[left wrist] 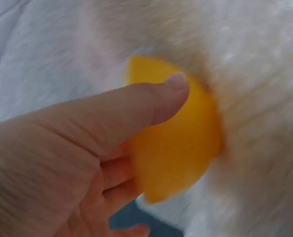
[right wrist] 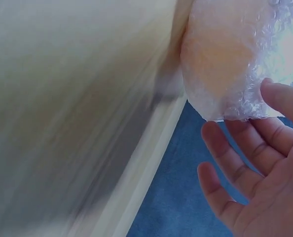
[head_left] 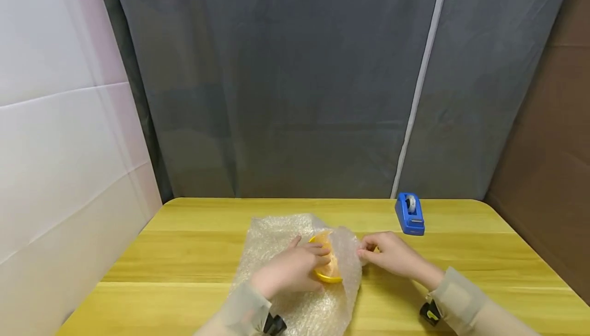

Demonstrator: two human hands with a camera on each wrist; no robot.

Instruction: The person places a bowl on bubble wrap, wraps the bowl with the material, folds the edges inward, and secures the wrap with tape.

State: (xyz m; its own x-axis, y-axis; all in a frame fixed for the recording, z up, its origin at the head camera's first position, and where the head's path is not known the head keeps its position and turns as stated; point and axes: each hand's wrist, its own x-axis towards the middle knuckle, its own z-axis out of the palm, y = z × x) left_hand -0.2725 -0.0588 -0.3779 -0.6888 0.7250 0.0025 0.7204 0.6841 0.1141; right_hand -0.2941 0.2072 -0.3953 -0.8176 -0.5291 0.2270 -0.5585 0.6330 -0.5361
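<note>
A yellow bowl (head_left: 330, 278) lies on a sheet of bubble wrap (head_left: 271, 238) in the head view. My left hand (head_left: 292, 270) holds the bowl, fingers spread over its top. In the left wrist view the thumb lies across the bowl's yellow side (left wrist: 181, 153). A flap of the wrap (head_left: 349, 259) covers the bowl's right part. At that flap's right edge, my right hand (head_left: 392, 254) pinches the plastic between thumb and fingers. The right wrist view shows the wrapped side (right wrist: 220, 59) glowing orange through the bubbles.
A blue tape dispenser (head_left: 410, 218) with a roll of clear tape stands at the back right of the wooden table (head_left: 184, 254). Dark grey cloth (head_left: 299, 95) hangs behind the table, with a white panel (head_left: 69, 136) at the left and a brown one (head_left: 548, 136) at the right.
</note>
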